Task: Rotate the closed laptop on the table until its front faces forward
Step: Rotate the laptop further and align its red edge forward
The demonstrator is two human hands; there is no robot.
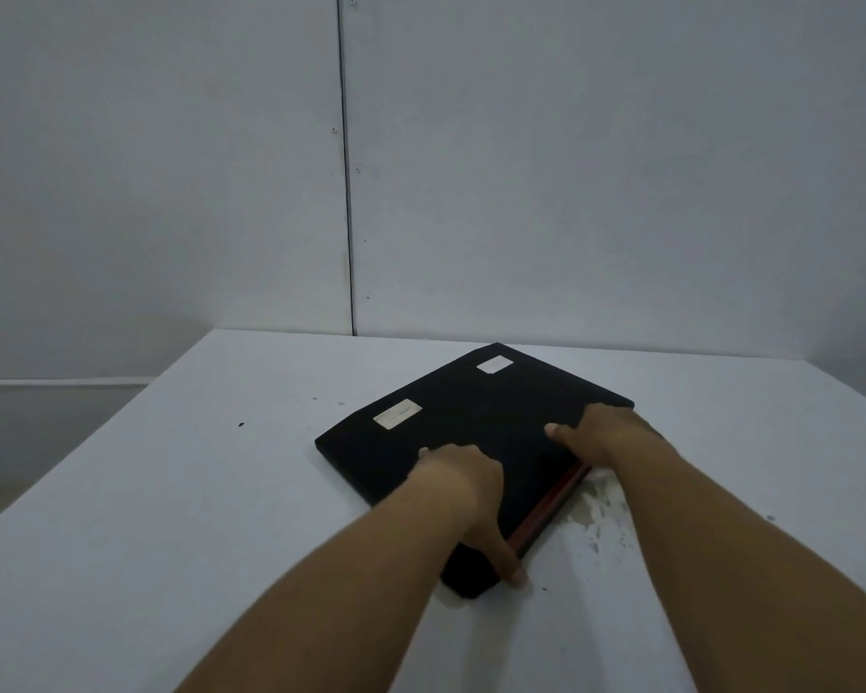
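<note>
— Both forearms reach out from the near edge; what is each hand doing?

— Left hand (pixel 463 485) lies knuckles-up on the closed laptop (pixel 471 422), fingers bent over its near long edge, thumb (pixel 506 557) running down beside the red strip (pixel 551 507) towards the nearest corner. Right hand (pixel 603 432) lies flat on the lid just beyond and to the right of the left one, fingers wrapped over the right-hand corner — whether they pinch it I cannot tell.

— And the laptop?

— Flat on the white bench (pixel 221 492), skewed, under both hands; two pale stickers (pixel 397 413) sit on the lid beyond the left hand.

— So which step?

— Mid-turn, I'd judge — it sits diagonal, not squared. Next calls for sliding it round flat, one hand pushing, the other pulling, pressing lightly so it doesn't scrape the flaked patch (pixel 601 512) below the right hand.
</note>
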